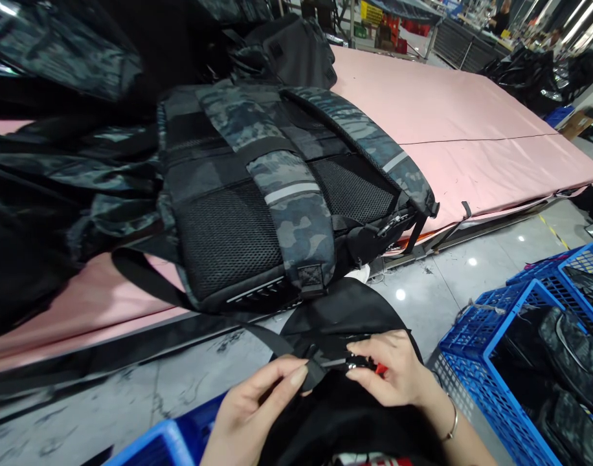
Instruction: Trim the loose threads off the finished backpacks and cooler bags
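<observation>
A camouflage backpack lies with its mesh back panel and shoulder straps facing up, at the edge of the pink-covered table. A black webbing strap runs from its lower edge toward me. My left hand pinches this strap near its end between thumb and fingers. Facing it, my right hand closes on a small black tool with a red end. A thin pale tip points from the tool at the strap end; its exact kind is hard to make out. Both hands are above my dark-clothed lap.
More camouflage and black bags are heaped on the left. The pink table cover stretches away to the right. Blue plastic crates holding dark pouches stand on the floor at right. Another blue crate edge shows at lower left.
</observation>
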The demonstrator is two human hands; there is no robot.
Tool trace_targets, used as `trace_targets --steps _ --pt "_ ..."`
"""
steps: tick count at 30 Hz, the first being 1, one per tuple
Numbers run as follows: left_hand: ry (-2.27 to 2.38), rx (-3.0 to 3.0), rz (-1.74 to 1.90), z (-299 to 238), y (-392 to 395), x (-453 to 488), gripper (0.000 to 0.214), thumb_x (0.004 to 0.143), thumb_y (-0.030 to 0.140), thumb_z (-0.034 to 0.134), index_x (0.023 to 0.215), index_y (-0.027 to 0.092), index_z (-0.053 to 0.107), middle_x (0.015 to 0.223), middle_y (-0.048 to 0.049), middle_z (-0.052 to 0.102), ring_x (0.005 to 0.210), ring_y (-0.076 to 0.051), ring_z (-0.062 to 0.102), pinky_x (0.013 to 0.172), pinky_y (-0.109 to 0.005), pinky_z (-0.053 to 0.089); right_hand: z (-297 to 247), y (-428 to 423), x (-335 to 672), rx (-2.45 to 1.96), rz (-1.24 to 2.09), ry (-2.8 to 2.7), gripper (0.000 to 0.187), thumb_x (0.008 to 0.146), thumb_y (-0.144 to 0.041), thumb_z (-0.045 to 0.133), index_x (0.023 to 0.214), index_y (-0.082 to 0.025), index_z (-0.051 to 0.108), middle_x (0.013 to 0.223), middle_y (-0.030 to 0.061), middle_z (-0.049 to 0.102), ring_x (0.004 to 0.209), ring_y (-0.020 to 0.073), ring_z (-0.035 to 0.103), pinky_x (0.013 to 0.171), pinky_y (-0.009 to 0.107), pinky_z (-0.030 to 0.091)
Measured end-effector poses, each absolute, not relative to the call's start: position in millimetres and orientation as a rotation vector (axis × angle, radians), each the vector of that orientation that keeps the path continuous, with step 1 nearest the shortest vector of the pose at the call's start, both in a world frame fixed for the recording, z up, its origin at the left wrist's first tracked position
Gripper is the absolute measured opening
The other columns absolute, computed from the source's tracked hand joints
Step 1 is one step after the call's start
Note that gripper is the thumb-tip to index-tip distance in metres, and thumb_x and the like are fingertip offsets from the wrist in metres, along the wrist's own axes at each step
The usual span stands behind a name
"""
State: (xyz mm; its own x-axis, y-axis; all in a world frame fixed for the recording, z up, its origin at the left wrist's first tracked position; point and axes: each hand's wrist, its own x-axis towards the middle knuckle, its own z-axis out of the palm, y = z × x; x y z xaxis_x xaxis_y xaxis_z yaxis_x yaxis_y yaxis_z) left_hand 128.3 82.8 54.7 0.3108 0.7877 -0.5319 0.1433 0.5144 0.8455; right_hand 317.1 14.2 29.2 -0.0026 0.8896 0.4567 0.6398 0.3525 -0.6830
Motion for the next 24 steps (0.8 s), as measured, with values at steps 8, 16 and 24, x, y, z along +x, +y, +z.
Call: trace_targets --steps 8,16,24 --pt "1.177 0.958 0.489 57.2 82.5 129.8 0.031 0.061 0.05 0.073 0.064 0.019 0.068 0.065 -0.002 0.059 0.066 -0.018 0.054 0.061 -0.025 0.047 27.7 17.5 319.8 -1.322 0.567 -1.665 0.023 0.087 -0.037 0.055 0.096 -0.017 0.063 0.075 0.0042 0.071 0.058 0.0133 0.064 0.054 0.024 0.049" --pt "1.165 0.99 0.46 55.6 82.4 129.8 0.031 0.063 0.049 0.072 0.064 0.019 0.069 0.067 -0.0027 0.06 0.065 -0.017 0.053 0.059 -0.024 0.046 29.8 18.0 320.2 -1.33 0.543 -1.704 0.02 0.087 -0.032 0.055 0.093 -0.016 0.066 0.07 0.0041 0.071 0.055 0.0142 0.064 0.051 0.024 0.047" --pt "1.138 1.114 0.513 53.3 86.6 128.3 0.034 0.07 0.051 0.065 0.06 0.019 0.064 0.063 -0.0016 0.058 0.06 -0.016 0.052 0.058 -0.025 0.044 22.0 13.5 318.5 -1.285 0.693 -1.381 0.015 0.082 -0.032 0.061 0.09 -0.02 0.065 0.069 0.0006 0.068 0.05 0.0103 0.057 0.048 0.021 0.043"
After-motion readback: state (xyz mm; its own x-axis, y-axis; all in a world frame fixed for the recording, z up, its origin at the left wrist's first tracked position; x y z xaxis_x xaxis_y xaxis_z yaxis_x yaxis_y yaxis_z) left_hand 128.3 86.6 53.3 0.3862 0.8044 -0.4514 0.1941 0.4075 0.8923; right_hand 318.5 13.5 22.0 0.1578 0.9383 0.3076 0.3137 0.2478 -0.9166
